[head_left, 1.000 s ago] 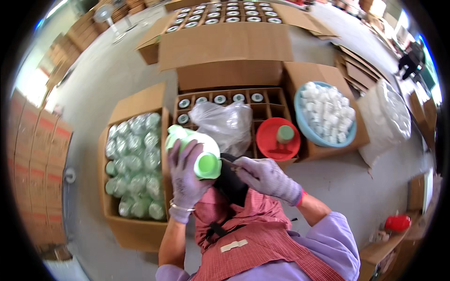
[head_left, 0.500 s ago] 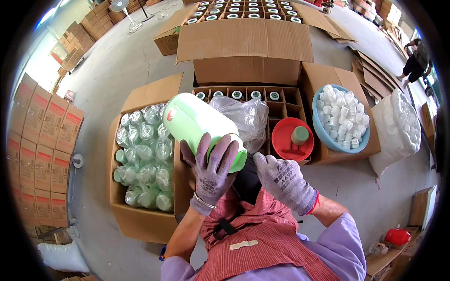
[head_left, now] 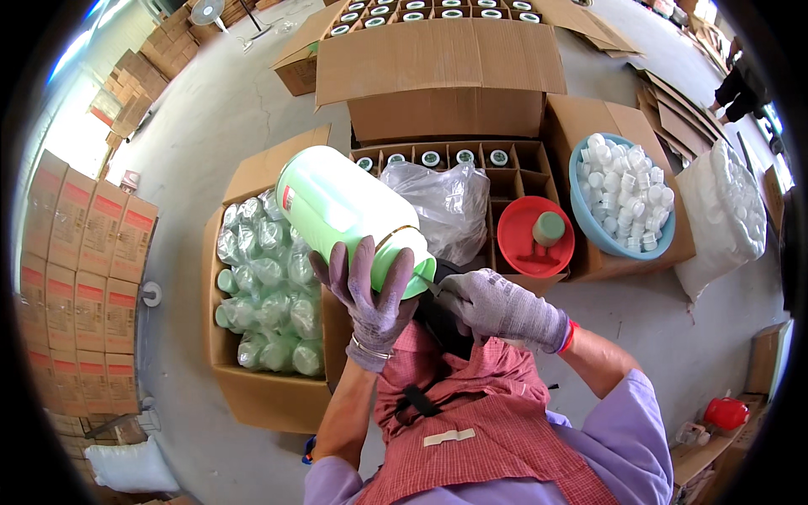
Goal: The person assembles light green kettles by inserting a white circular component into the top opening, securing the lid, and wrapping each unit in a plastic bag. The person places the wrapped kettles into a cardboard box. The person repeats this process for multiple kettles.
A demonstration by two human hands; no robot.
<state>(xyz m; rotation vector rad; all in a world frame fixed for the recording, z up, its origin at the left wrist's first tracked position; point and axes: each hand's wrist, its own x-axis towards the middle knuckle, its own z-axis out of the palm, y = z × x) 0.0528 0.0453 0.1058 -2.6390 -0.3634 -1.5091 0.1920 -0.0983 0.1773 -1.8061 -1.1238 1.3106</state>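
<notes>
A pale green thermos flask (head_left: 341, 198) lies tilted in front of me, its mouth toward my lap. My gloved left hand (head_left: 366, 307) holds it near the neck, fingers spread over the shoulder and rim; the thumb is hidden. Beside the mouth, my gloved right hand (head_left: 501, 310) is closed around a thin dark tool (head_left: 432, 288), whose tip meets the rim. Most of that tool is covered by the fingers, so I cannot tell its kind.
Left stands a carton (head_left: 269, 404) of wrapped green cups. Ahead, a divided carton (head_left: 530, 158) bears clear plastic film (head_left: 446, 210) and a red basin (head_left: 509, 231) holding a green cup (head_left: 548, 228). Rightward are a blue basin (head_left: 581, 231) of white stoppers and a white sack (head_left: 715, 236).
My right hand has turned and shifted slightly down and right, showing the tool's tip at the rim. The flask has tipped a little, and the whole view has shifted slightly.
</notes>
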